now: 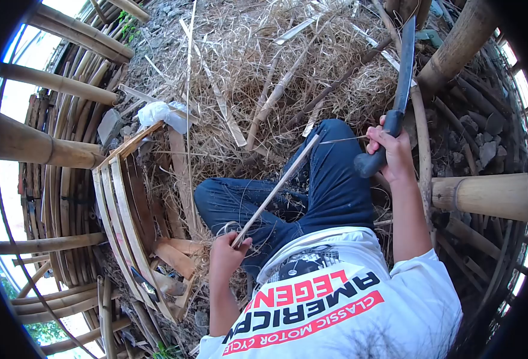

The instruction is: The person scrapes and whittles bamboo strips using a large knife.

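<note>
My left hand (228,254) is closed around the lower end of a narrow bamboo strip (279,185), which slants up and to the right above my crossed legs (335,173). My right hand (389,146) grips the dark handle of a machete (405,72), its long blade pointing upward, away from me. A thin fibre (341,140) runs from the fingers of that hand toward the strip's upper end. Loose shavings (231,227) curl beside my left hand.
Dry bamboo shavings (216,78) and split pieces cover the ground ahead. On the left stands a wooden crate (120,209) with a white plastic bag (162,115) by its far end. Thick bamboo poles (479,191) flank both sides, and rubble (485,143) lies at right.
</note>
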### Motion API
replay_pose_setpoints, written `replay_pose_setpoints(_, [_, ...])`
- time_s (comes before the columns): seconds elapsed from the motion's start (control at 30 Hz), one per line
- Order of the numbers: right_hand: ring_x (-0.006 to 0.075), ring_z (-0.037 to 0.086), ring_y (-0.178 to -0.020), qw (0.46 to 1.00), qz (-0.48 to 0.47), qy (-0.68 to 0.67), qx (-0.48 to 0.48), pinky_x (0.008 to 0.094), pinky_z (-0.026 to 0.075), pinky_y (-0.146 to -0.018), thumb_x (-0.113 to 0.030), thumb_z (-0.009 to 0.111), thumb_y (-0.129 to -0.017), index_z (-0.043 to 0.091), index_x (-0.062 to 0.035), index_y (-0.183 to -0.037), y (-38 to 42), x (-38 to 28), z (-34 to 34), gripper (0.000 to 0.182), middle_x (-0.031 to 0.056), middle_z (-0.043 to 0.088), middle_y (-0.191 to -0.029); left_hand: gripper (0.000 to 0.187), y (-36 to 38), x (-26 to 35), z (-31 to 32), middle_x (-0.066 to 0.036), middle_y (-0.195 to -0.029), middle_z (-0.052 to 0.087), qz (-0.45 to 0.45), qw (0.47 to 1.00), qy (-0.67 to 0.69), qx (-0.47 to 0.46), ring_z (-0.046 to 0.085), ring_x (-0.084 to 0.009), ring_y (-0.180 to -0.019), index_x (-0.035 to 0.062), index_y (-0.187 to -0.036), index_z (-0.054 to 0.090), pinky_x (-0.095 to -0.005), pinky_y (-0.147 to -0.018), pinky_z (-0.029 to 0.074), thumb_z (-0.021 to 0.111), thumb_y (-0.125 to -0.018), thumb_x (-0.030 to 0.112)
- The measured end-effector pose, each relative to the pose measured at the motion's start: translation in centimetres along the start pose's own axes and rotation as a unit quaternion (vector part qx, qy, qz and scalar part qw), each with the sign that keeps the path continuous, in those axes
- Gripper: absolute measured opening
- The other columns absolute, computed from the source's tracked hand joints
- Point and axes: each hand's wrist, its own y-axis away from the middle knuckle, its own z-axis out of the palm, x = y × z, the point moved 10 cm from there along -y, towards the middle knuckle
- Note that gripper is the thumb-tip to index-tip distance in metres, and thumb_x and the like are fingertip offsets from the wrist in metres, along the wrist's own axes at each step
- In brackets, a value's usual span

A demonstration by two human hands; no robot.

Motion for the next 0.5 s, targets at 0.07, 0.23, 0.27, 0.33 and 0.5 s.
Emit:
replay_pose_setpoints(0.07, [0.0134,0.059,-0.06,0.999,-0.003,0.045,-0.015,0.0286,0.048,-0.054,0.004,0.071,-0.079,0.049,-0.0046,-0.101,0.3,0.5,-0.1,0.032,0.01,0.063,-0.078,0.03,0.2,-0.3,-0.3,-0.008,-0.055,0.049,-0.003,1.0,0.014,0.008,0.04,-0.0133,-0.052,-0.003,-0.075,0.06,-0.0339,-0.05,0.036,0.078,-0.08,0.021])
replay_pose_setpoints(0.23, [0.0122,0.058,-0.056,0.991,-0.008,0.12,-0.051,0.0277,0.048,-0.052,-0.003,0.075,-0.081,0.05,-0.0049,-0.098,0.9,0.4,1.8,0.03,0.0092,0.065,-0.079,0.039,-0.1,0.4,0.3,0.003,-0.056,0.04,-0.016,0.995,0.056,-0.077,0.034,-0.0094,-0.055,0.0035,-0.067,0.048,-0.0303,-0.05,0.032,0.079,-0.081,0.022])
replay_pose_setpoints(0.27, [0.0119,0.057,-0.055,0.995,-0.006,0.095,-0.044,0.0273,0.048,-0.052,-0.007,0.076,-0.082,0.05,-0.0051,-0.097,0.9,0.5,1.9,0.031,0.0096,0.066,-0.079,0.039,-0.1,0.6,0.3,0.003,-0.056,0.04,-0.017,0.995,0.056,-0.075,0.034,-0.0094,-0.055,0.0035,-0.067,0.048,-0.0303,-0.05,0.032,0.079,-0.081,0.022])
replay_pose_setpoints(0.33, [0.0116,0.057,-0.055,0.997,-0.008,0.069,-0.035,0.027,0.048,-0.053,-0.011,0.078,-0.082,0.05,-0.0053,-0.097,1.0,0.6,2.2,0.031,0.01,0.066,-0.079,0.045,-0.1,1.4,1.3,0.006,-0.058,0.035,-0.01,0.987,0.122,-0.109,0.031,-0.0075,-0.057,0.0085,-0.065,0.04,-0.0288,-0.05,0.029,0.079,-0.081,0.02])
replay_pose_setpoints(0.5, [0.0091,0.056,-0.054,0.989,-0.072,0.116,-0.064,0.0244,0.047,-0.05,-0.018,0.076,-0.086,0.05,-0.0064,-0.094,3.0,2.5,3.1,0.03,0.0028,0.059,-0.07,0.049,-0.2,2.7,3.0,0.008,-0.058,0.035,0.004,0.978,0.161,-0.135,0.029,-0.0055,-0.056,0.011,-0.063,0.035,-0.0279,-0.049,0.026,0.079,-0.082,0.018])
